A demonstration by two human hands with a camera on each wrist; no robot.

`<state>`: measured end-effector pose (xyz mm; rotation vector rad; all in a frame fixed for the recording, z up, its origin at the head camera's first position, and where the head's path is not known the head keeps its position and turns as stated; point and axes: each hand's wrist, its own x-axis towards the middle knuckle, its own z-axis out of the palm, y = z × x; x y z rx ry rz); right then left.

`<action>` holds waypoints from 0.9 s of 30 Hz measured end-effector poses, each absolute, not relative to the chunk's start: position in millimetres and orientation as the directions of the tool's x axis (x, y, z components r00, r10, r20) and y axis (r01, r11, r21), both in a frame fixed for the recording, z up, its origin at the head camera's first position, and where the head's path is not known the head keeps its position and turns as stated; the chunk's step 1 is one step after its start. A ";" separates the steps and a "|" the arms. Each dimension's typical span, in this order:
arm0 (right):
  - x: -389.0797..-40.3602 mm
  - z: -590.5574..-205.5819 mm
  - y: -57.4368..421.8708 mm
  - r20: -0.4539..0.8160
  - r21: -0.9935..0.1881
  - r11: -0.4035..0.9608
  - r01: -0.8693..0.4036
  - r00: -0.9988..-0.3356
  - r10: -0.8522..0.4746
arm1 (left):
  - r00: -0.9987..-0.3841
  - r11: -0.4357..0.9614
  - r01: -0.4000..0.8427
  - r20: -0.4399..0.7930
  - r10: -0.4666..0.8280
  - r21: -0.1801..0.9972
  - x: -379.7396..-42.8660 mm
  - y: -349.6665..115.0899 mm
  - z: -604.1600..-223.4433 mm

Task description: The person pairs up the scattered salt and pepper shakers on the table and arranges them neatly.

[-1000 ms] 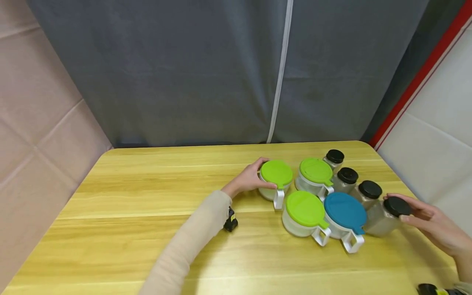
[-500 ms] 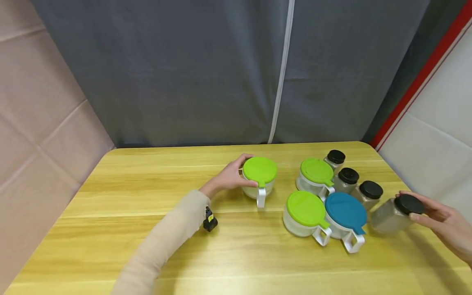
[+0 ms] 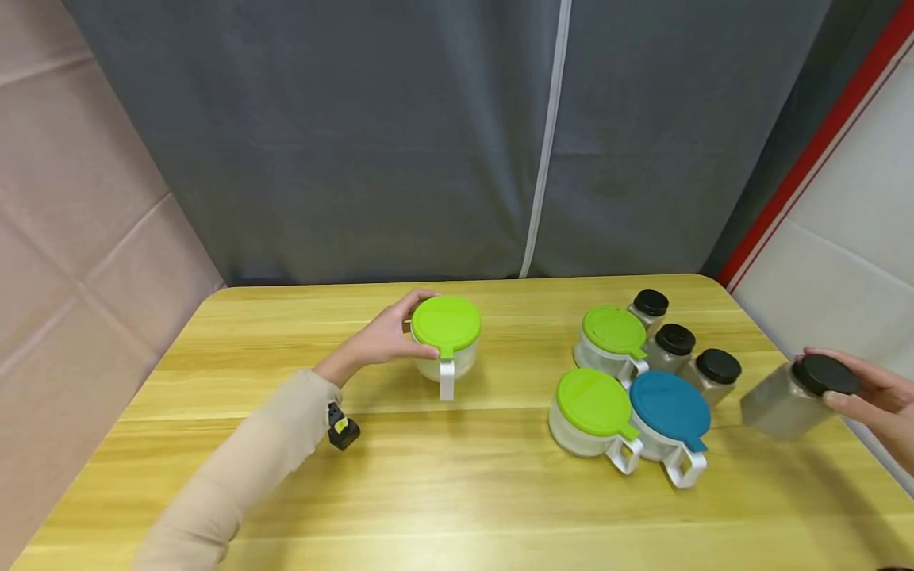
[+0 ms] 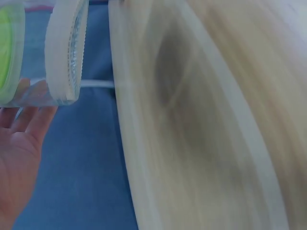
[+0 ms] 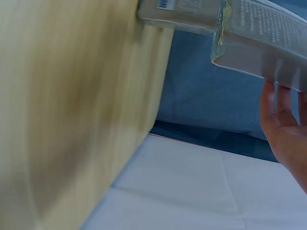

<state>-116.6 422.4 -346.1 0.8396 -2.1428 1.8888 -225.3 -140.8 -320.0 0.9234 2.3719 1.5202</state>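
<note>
My left hand [image 3: 384,336] grips a round seasoning jar [image 3: 447,327] with a green lid and white handle, thumb on the near side. In the left wrist view the jar's white base [image 4: 61,50] hangs clear of the wood, fingers [image 4: 29,117] along its side. At the right, my right hand [image 3: 884,403] holds a clear angular spice jar [image 3: 780,406] by its upper part, just below the black lid. That jar is tilted and raised in the right wrist view, with printed text on its side and fingertips [image 5: 284,98] against it.
Two more green-lidded jars [image 3: 589,406] [image 3: 612,333] and a blue-lidded jar [image 3: 670,409] stand grouped right of centre, handles toward the front right. Behind them are three black-lidded spice jars [image 3: 717,368] in a slanting row. A grey curtain [image 3: 357,159] backs the wooden table [image 3: 457,492]; a white wall panel [image 3: 857,270] rises on the right.
My left hand has carried the green-lidded jar leftward, away from the group. My right hand has moved the black-lidded spice jar to the right. The other jars have stayed put.
</note>
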 end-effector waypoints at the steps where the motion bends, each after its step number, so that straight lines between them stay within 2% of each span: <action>1: -116.9 -341.9 420.4 0.486 -0.851 0.049 -0.523 -0.819 -0.304 | -0.796 0.296 0.404 0.174 0.579 0.865 -224.5 -145.5 -318.1; 6: -115.5 -324.3 412.6 0.503 -0.833 0.070 -0.548 -0.805 -0.315 | -0.801 0.311 0.423 0.191 0.567 0.851 -226.7 -170.4 -320.2; 14: -126.9 -301.9 408.6 0.548 -0.821 -0.057 -0.568 -0.756 -0.359 | -0.805 0.314 0.423 0.193 0.561 0.850 -218.6 -199.8 -306.1; 21: -131.9 -284.4 395.5 0.527 -0.831 0.012 -0.556 -0.794 -0.303 | -0.817 0.322 0.398 0.172 0.550 0.859 -215.3 -221.9 -296.3; 27: -135.6 -268.3 383.3 0.484 -0.864 0.017 -0.503 -0.840 -0.246 | -0.820 0.325 0.395 0.171 0.545 0.859 -212.4 -239.3 -291.5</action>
